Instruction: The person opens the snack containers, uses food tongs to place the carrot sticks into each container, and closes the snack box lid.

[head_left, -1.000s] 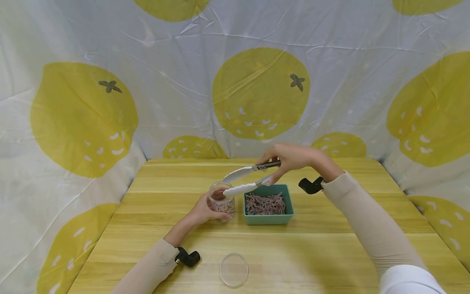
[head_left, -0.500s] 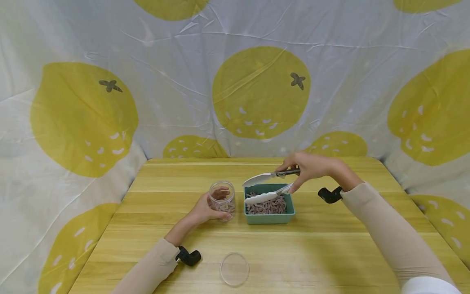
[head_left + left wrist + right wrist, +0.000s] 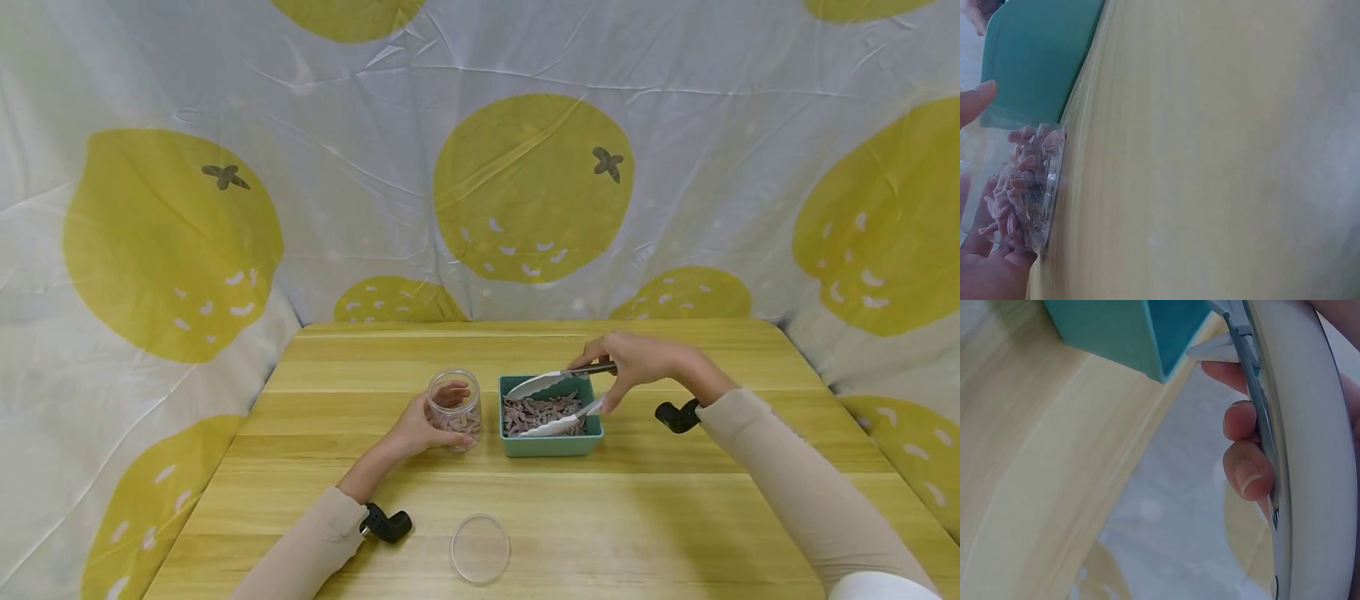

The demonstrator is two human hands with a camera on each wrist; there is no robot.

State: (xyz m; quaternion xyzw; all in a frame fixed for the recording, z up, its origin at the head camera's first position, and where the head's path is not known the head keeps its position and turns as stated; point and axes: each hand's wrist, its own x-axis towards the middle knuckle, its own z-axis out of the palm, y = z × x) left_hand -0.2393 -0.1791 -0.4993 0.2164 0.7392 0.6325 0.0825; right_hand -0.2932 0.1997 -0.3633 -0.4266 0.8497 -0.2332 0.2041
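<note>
My left hand (image 3: 408,431) grips a clear jar (image 3: 467,406) that stands upright with its mouth uncovered. Pinkish-brown strips (image 3: 1010,200) lie in the lower part of the jar, as the left wrist view shows. Just to its right is a green rectangular container (image 3: 551,447), holding many similar strips (image 3: 546,408). My right hand (image 3: 637,364) holds a pair of tongs (image 3: 553,427) by the handles, arms spread apart. Both white tips are down inside the container, at the strips. The right wrist view shows the tongs' pale handle (image 3: 1310,450) up close.
A clear round lid (image 3: 480,549) lies on the wooden table (image 3: 360,367) nearer to me. Behind the table hangs a white curtain (image 3: 360,183) with a yellow lemon print, and it also covers both sides. Each wrist wears a black camera mount (image 3: 387,523).
The tongs have moved right, from over the jar's mouth to the green container, then down into it, their arms staying apart. My left hand and the jar have kept their place.
</note>
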